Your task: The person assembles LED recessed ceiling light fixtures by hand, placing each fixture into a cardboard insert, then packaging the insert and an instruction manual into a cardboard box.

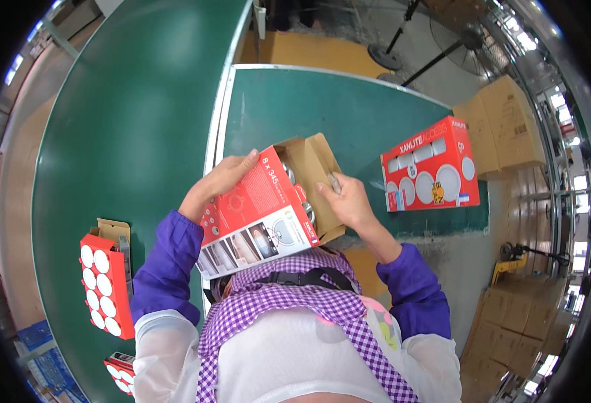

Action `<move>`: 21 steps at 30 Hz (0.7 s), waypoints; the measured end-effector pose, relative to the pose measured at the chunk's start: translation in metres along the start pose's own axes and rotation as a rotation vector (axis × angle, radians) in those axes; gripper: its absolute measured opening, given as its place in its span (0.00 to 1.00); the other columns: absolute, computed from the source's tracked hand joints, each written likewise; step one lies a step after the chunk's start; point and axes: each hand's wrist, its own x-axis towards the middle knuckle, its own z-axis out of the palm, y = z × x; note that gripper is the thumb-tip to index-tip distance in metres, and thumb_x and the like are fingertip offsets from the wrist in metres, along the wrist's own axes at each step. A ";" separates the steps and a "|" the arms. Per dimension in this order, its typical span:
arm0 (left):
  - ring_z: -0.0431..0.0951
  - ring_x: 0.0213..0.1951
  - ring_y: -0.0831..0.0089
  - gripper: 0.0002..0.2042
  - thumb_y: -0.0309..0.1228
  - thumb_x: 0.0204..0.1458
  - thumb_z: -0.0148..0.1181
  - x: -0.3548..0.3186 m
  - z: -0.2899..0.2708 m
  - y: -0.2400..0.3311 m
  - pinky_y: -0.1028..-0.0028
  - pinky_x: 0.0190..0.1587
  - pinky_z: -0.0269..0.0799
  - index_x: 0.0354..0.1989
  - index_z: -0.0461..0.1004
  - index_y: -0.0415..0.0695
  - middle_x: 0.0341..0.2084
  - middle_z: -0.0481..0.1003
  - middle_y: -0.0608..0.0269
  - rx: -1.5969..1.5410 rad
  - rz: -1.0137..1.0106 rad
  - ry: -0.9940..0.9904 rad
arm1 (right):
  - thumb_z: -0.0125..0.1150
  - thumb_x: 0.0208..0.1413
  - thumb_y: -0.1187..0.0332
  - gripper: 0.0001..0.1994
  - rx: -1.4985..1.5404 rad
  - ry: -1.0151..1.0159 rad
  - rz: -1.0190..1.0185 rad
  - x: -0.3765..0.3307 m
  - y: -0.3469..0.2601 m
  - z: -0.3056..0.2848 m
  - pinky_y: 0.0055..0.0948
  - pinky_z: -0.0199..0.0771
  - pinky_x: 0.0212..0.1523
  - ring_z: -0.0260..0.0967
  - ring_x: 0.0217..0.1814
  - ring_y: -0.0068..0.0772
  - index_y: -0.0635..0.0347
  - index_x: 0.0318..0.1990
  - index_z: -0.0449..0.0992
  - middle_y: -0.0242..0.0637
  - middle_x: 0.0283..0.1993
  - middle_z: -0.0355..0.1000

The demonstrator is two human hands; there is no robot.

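A red and white cardboard box point(248, 208) is tilted in front of my chest, its end open. Shiny round metallic parts show inside the opening. My left hand point(225, 178) is closed on the box's left side, thumb along the upper edge. At the opening, my right hand point(349, 201) pinches the raised brown cardboard flap point(320, 161) between thumb and fingers. Something small and greyish shows by the right fingertips; I cannot make out what it is.
A red box with round white pictures point(429, 168) stands on the green table point(295, 101) at right, by a brown carton point(510, 124). Another red box with white discs point(104, 285) is open on the left green table point(134, 101), and one point(119, 376) sits below. A fan point(470, 38) stands beyond.
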 end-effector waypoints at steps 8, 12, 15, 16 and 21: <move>0.77 0.47 0.57 0.42 0.67 0.55 0.37 0.020 0.001 -0.012 0.67 0.51 0.70 0.52 0.73 0.33 0.44 0.75 0.43 -0.001 -0.122 -0.059 | 0.65 0.52 0.64 0.11 0.059 0.195 0.206 0.022 0.063 -0.073 0.22 0.60 0.25 0.58 0.24 0.14 0.62 0.27 0.75 0.25 0.20 0.67; 0.78 0.46 0.56 0.43 0.69 0.52 0.40 0.035 -0.002 -0.019 0.66 0.50 0.72 0.51 0.73 0.33 0.43 0.76 0.42 0.133 -0.294 -0.136 | 0.66 0.50 0.60 0.15 0.021 0.232 0.250 0.014 0.073 -0.065 0.29 0.61 0.24 0.58 0.21 0.21 0.67 0.28 0.73 0.33 0.18 0.65; 0.79 0.43 0.56 0.43 0.69 0.51 0.43 0.043 -0.005 -0.021 0.66 0.45 0.74 0.48 0.76 0.34 0.38 0.78 0.44 0.205 -0.216 -0.129 | 0.66 0.49 0.60 0.16 0.047 0.257 0.283 0.008 0.106 -0.057 0.29 0.59 0.23 0.55 0.21 0.19 0.65 0.25 0.71 0.29 0.17 0.62; 0.79 0.43 0.56 0.43 0.69 0.51 0.43 0.048 -0.006 -0.026 0.66 0.45 0.74 0.48 0.76 0.34 0.38 0.78 0.44 0.207 -0.220 -0.133 | 0.66 0.50 0.60 0.16 0.058 0.267 0.304 0.005 0.113 -0.054 0.29 0.57 0.23 0.53 0.22 0.19 0.64 0.24 0.69 0.28 0.17 0.60; 0.80 0.33 0.64 0.34 0.58 0.57 0.48 0.070 -0.011 -0.056 0.67 0.37 0.75 0.45 0.75 0.31 0.29 0.79 0.48 0.270 -0.053 -0.086 | 0.66 0.50 0.61 0.18 0.086 0.347 0.338 -0.019 0.128 -0.041 0.28 0.55 0.23 0.50 0.22 0.19 0.61 0.21 0.65 0.26 0.17 0.57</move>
